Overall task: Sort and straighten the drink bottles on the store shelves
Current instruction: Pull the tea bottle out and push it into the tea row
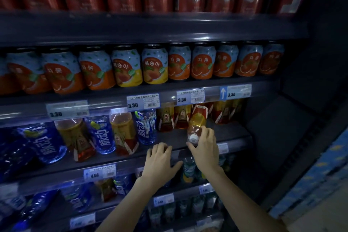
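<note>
Operator: Bottle (196,126) position check. Why is it tipped toward you?

Guide: Your right hand (204,149) has its fingers wrapped around the neck end, white cap facing you, base pointing back into the shelf (207,133). Held this way, the base can likely slide in beside the matching amber bottles (174,118) standing at the rear.

Operator: And your left hand (160,160)?

Guide: It lies flat and spread on the shelf's front edge, holding nothing. You probably use it as a brace while reaching.

Operator: Why that spot?

Guide: The bare stretch in front of the amber row suits this bottle. Further left, blue bottles (146,128) and amber ones stand mixed and leaning, so those appear unsorted.

Operator: Any hazard?

Guide: Neighbours stand close; set the base down gently to avoid toppling them.
</note>
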The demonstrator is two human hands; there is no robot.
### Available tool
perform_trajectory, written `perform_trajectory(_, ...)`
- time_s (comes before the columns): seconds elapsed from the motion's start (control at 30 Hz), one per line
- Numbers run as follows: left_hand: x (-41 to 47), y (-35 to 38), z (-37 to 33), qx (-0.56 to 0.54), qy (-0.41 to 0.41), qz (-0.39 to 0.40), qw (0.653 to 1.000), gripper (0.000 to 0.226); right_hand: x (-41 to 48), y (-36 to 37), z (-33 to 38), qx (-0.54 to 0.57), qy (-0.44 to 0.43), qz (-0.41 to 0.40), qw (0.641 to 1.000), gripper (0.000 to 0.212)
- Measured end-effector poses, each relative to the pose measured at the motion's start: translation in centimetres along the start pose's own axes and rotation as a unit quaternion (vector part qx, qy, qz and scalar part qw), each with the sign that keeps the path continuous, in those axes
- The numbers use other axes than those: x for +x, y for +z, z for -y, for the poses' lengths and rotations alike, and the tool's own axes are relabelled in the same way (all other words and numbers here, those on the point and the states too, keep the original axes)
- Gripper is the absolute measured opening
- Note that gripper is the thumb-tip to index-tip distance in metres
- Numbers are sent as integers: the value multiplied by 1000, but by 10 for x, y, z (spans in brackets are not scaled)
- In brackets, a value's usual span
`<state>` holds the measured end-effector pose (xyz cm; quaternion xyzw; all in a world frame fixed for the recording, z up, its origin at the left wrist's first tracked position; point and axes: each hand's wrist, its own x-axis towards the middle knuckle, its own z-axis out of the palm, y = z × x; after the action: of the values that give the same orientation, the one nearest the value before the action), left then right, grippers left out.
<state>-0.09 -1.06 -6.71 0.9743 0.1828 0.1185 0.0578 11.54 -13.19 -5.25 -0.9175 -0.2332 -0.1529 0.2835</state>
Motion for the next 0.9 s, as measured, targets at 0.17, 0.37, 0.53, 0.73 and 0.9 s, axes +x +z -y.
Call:
perform_trajectory(0.17,-2,2,1,6,3,-23,1000,74,-3,4,-7,54,-8,-21,998,67)
perform_trajectory(0.37,-2,2,3,-3,2,-30,1000,76,-2,3,-20,136,10,-62,989,59)
perform_trajectory(0.53,-3,2,4,8,10,-29,1000,75,-2,-7,-40,186,36,-87,978,64)
perform_trajectory(0.73,-5,3,4,-1,12,-35,999,72,2,-26,-47,258,52,-105,959,60)
perform_trajectory(0.9,-6,1,4,-8,18,-37,999,69,10,-41,-39,318,67,-125,937,52)
